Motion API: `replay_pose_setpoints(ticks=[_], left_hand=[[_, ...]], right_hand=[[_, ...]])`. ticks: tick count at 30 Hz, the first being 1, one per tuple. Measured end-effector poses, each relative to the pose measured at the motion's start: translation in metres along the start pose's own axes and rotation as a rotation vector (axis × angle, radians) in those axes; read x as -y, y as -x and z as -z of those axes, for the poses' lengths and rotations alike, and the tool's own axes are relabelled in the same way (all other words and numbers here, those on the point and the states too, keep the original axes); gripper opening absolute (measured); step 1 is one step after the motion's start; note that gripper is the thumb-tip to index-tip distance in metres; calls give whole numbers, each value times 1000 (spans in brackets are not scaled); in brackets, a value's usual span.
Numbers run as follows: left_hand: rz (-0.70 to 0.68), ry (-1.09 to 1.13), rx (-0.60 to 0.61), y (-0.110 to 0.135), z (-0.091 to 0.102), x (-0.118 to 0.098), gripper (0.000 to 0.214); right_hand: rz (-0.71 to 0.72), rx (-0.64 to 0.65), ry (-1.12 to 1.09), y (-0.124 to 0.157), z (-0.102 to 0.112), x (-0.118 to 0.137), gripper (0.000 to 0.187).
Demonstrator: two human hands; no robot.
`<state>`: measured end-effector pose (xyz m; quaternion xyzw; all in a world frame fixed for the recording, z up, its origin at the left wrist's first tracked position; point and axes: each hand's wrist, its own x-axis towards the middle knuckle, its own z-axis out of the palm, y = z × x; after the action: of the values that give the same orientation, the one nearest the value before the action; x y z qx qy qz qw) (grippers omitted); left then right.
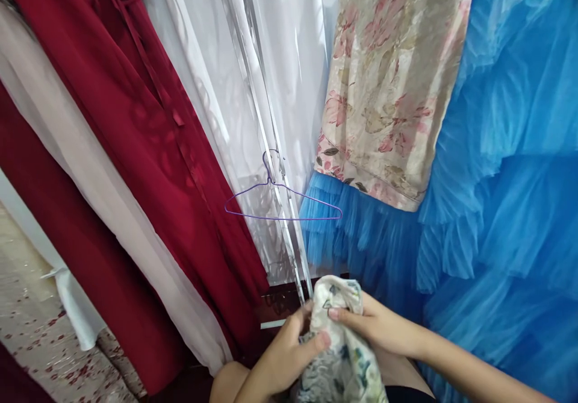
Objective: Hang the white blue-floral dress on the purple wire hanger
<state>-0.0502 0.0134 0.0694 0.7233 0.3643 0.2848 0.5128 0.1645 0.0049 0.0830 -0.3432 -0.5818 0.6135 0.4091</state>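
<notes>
Both hands grip a bunched pale floral garment [343, 355] at the bottom centre of the head view. My left hand [282, 358] wraps its fingers and thumb round the garment's left side. My right hand [377, 328] pinches its upper right part, fingers closed on the cloth. An empty purple wire hanger [283, 204] hangs just above, in front of a sheer white curtain [271, 90].
Hanging clothes surround me: a dark red dress [135, 150] and a pale sheer fabric [90, 162] at left, a beige floral dress [388, 90] at upper right, a blue tulle ruffled dress [497, 210] filling the right. A patterned fabric [36, 343] lies at lower left.
</notes>
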Motion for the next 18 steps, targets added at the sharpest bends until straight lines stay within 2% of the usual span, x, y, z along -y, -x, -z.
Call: replay_pose_setpoints(ticks=[2,4,6,8,11,13,15,18], left_hand=[[71,-86,37,7,-9,16,45],[80,-228,-13,12,-13,30,35],[92,-357,-83,14,-10,40,22],[98,-415,-138,13,1,42,23],[33,-395,-148,10,21,26,34],[-15,-350,-172,9,29,5,38],[-63,-243,-194,9,34,-17,37],[-121,12,-205,4,37,-44,37]], right_hand=[[16,-30,96,3,19,9,35],[24,-60,220,5,40,20,34],[47,-129,343,1,66,32,37],[111,-274,434,-8,95,45,38],[239,-533,433,-38,137,65,38],[298,-611,343,-68,157,77,38],[294,-587,248,-103,168,86,38],[169,-460,145,-155,163,96,33]])
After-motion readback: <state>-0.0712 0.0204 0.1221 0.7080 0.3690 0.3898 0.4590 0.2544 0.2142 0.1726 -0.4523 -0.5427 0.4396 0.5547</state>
